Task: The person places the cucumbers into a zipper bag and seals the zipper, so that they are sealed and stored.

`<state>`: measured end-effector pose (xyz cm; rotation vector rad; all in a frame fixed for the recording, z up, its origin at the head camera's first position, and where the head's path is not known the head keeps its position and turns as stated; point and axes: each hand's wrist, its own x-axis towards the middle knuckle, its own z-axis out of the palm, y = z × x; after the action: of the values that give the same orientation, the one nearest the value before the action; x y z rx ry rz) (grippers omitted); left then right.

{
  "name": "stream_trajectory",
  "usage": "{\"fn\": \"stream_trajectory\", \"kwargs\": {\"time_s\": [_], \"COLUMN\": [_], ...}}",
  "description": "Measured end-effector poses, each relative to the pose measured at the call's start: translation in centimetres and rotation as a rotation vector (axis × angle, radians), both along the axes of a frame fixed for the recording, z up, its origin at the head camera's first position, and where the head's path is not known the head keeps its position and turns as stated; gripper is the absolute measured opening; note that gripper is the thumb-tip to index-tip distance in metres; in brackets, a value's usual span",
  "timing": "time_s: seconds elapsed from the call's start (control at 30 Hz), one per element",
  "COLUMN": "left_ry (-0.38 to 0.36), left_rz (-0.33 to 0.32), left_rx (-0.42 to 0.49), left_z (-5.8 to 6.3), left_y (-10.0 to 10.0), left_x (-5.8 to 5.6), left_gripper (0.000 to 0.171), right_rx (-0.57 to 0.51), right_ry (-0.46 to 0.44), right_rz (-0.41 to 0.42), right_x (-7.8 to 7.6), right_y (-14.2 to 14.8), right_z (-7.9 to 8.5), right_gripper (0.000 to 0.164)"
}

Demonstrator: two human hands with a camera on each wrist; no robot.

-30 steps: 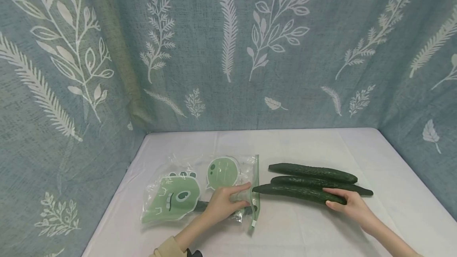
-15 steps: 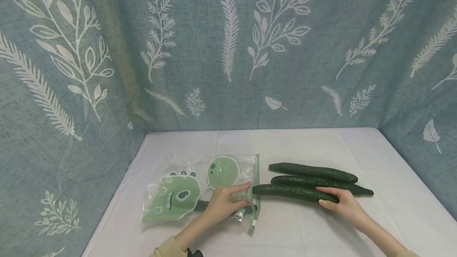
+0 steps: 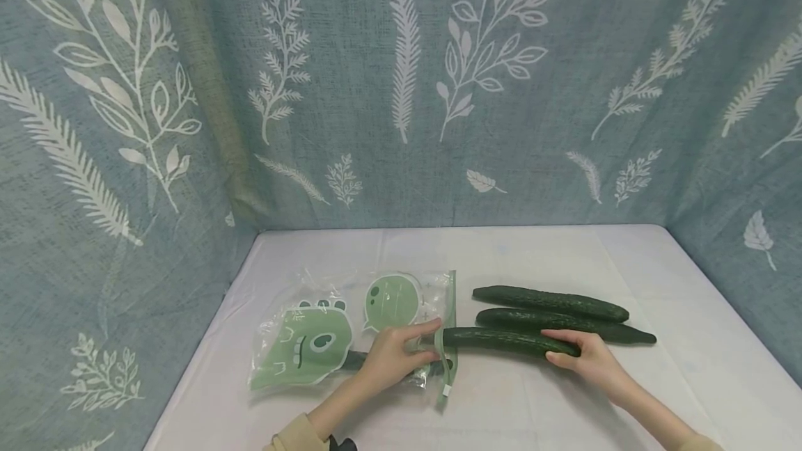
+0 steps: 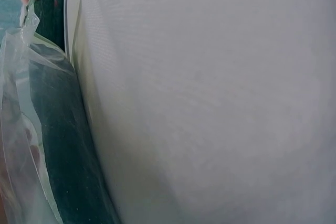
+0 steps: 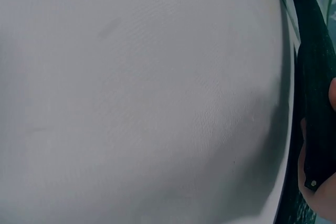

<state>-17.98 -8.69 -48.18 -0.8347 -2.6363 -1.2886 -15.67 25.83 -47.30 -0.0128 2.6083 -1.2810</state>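
A clear zip bag (image 3: pixel 391 301) with green cartoon prints lies on the left, its mouth facing right. My left hand (image 3: pixel 390 360) holds the bag at its mouth, thumb and index finger apart at the edge. One cucumber (image 4: pixel 65 140) is inside the bag, partly hidden by the hand and prints in the head view. My right hand (image 3: pixel 592 364) grips another cucumber (image 3: pixel 495 339) near its right end, with fingers on the far side and thumb on the near side. That cucumber's left end is just within the bag's mouth, between my left thumb and index finger.
Two more cucumbers lie side by side behind the held one: the far cucumber (image 3: pixel 551 301) and the nearer cucumber (image 3: pixel 617 331). A white zip slider (image 3: pixel 446 390) hangs at the bag's near corner. The white-covered table (image 3: pixel 532 409) meets a patterned blue-green curtain (image 3: pixel 401 186) behind.
My right hand has moved left with the cucumber, pushing its left end into the bag's mouth. The left hand and the other two cucumbers have stayed in place.
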Motion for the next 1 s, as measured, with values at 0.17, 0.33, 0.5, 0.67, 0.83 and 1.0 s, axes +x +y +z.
{"fn": "stream_trajectory", "kwargs": {"time_s": [0.17, 0.33, 0.5, 0.67, 0.83, 1.0], "left_ry": [-0.006, 0.018, 0.013, 0.017, 0.025, 0.023], "left_rz": [0.002, -0.001, 0.004, 0.015, 0.015, 0.019], "left_rx": [0.013, 0.037, 0.038, 0.040, 0.042, 0.042], "left_z": [0.1, 0.0, -0.1, -0.1, -0.1, -0.1], "left_y": [0.0, 0.0, 0.0, 0.0, 0.0, 0.0], "left_x": [0.1, 0.0, 0.1, 0.2, 0.2, 0.2], "left_gripper": [0.048, 0.047, 0.048, 0.048, 0.048, 0.047], "right_rx": [-0.001, -0.020, -0.023, -0.021, -0.028, -0.059], "right_ry": [-0.008, -0.008, -0.006, 0.011, 0.035, 0.040], "right_rz": [-0.003, -0.003, -0.008, -0.008, 0.003, 0.011], "right_x": [-0.1, 0.0, -0.1, -0.3, -0.4, -0.5], "right_y": [-0.9, -1.7, -2.4, -3.2, -4.0, -4.7], "right_z": [0.1, 0.1, -0.1, -0.4, -0.6, -0.8], "right_gripper": [0.056, 0.054, 0.052, 0.049, 0.047, 0.044]}}
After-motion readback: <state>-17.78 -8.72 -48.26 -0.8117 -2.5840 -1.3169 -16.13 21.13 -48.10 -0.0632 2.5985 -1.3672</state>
